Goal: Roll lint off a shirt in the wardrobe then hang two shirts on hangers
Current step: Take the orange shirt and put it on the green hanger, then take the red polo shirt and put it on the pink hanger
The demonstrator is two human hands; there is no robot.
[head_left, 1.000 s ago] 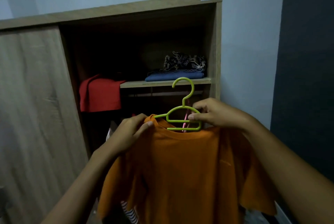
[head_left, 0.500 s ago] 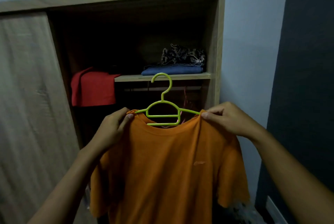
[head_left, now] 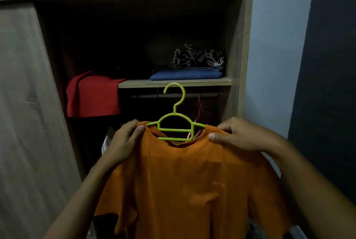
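An orange T-shirt (head_left: 188,184) hangs on a lime-green plastic hanger (head_left: 175,123) held up in front of the open wardrobe. My left hand (head_left: 123,142) pinches the shirt's left shoulder over the hanger arm. My right hand (head_left: 238,134) grips the right shoulder the same way. The hanger's hook stands upright, just in front of and level with the hanging rail (head_left: 173,95) under the shelf. A pink hanger (head_left: 200,115) shows dimly behind the green one.
The wardrobe shelf (head_left: 173,82) carries a folded blue garment (head_left: 185,75) with a patterned cloth (head_left: 198,58) on top, and a red cloth (head_left: 94,96) drapes off its left end. A sliding wooden door (head_left: 28,113) covers the left side. A dark wall stands at the right.
My right hand moved from the hanger's middle out to the shirt's right shoulder. The shirt now sits spread over both hanger arms, and the view has moved closer to the wardrobe.
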